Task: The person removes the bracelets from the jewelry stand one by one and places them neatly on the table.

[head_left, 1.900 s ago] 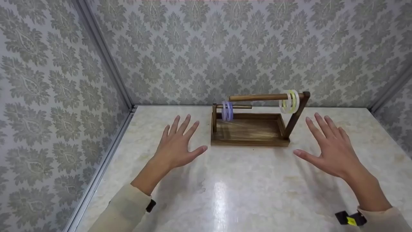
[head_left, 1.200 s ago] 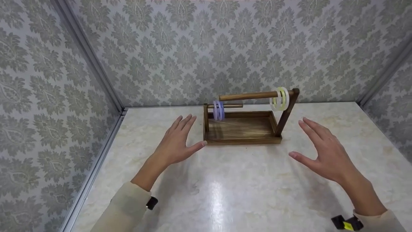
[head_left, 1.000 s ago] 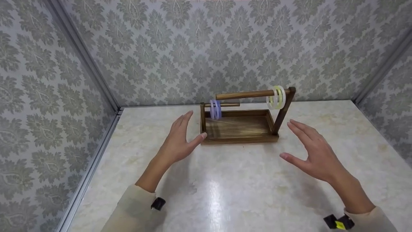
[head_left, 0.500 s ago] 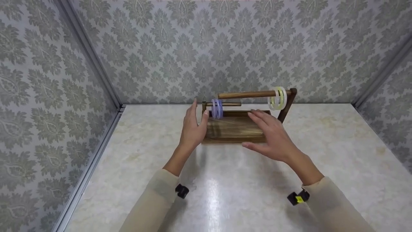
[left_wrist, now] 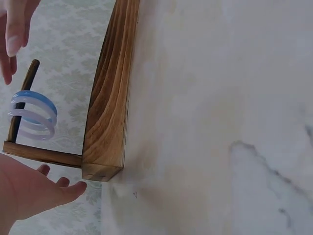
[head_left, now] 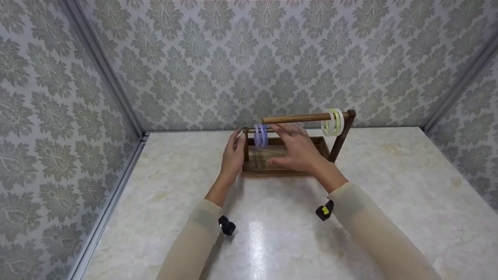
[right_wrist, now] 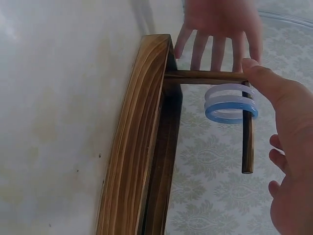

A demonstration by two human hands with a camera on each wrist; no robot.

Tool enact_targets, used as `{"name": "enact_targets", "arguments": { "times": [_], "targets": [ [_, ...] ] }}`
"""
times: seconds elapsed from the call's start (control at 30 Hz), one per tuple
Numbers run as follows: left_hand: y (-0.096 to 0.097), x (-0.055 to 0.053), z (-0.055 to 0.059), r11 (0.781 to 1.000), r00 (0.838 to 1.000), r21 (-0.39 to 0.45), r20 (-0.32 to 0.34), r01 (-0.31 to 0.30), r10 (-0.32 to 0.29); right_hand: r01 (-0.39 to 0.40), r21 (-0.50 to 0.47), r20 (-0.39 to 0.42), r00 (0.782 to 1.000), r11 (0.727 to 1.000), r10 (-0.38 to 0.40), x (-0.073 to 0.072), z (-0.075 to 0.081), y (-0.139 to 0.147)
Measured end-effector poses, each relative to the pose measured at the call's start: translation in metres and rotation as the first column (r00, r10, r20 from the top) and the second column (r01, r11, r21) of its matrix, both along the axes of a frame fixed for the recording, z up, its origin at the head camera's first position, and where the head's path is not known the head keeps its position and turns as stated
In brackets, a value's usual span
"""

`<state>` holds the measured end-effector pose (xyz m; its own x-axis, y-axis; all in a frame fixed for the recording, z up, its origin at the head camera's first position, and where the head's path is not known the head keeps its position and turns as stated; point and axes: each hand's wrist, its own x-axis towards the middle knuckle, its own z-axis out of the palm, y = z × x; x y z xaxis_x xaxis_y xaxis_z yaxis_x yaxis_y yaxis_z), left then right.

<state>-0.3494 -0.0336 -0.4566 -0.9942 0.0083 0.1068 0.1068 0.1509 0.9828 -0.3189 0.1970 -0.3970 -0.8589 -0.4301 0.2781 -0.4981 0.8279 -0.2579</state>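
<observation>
A dark wooden bangle stand [head_left: 276, 174] has a tray base, a short rod at its left and a longer, higher rod [head_left: 299, 118]. Lilac and blue bangles [left_wrist: 40, 96] hang on the short rod close to its post [head_left: 246, 149]. My left hand [head_left: 233, 155] is just left of that post, thumb beside the post's top, fingers extended. Over the tray reaches my right hand [head_left: 301, 149], thumb and fingers spread apart, fingertips right of the lilac and blue bangles. Nothing is between its fingers. It covers part of the short rod and tray.
White and yellow bangles [head_left: 342, 122] hang at the right end of the long rod, against the tall post [head_left: 342, 140]. The stand is on a marbled tabletop [head_left: 186, 175], with patterned walls [head_left: 218, 70] behind and at the sides.
Both hands have moved inward to the stand: the left to the short post, the right leftward from beside the stand to over the tray. The bangles have stayed on their rods.
</observation>
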Motion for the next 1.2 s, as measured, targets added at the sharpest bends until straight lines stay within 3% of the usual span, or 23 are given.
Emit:
{"name": "enact_targets", "arguments": {
  "times": [0.13, 0.23, 0.4, 0.87, 1.2],
  "targets": [
    [-0.001, -0.009, -0.002, 1.0, 1.0, 0.016, 0.014, -0.001, 0.001, 0.025, 0.017, 0.029, 0.999, 1.0, -0.026, -0.015, 0.002, -0.011],
    [-0.001, -0.015, -0.002, 0.999, 0.999, 0.033, 0.028, -0.035, 0.034, 0.039, 0.027, 0.048, 0.998, 0.999, -0.041, -0.024, 0.002, -0.017],
    [0.0, -0.019, -0.001, 0.997, 0.998, 0.053, 0.041, -0.059, 0.057, 0.045, 0.054, 0.064, 0.997, 0.998, -0.048, -0.035, 0.001, -0.021],
    [-0.002, -0.021, -0.002, 0.999, 0.999, 0.011, 0.021, -0.05, 0.05, 0.036, 0.057, 0.01, 0.999, 0.998, -0.037, -0.044, -0.009, -0.026],
    [-0.003, -0.024, 0.004, 0.999, 0.998, 0.001, -0.049, -0.041, 0.041, 0.024, 0.057, -0.003, 1.0, 0.998, -0.023, -0.046, -0.01, -0.022]
  ]
}}
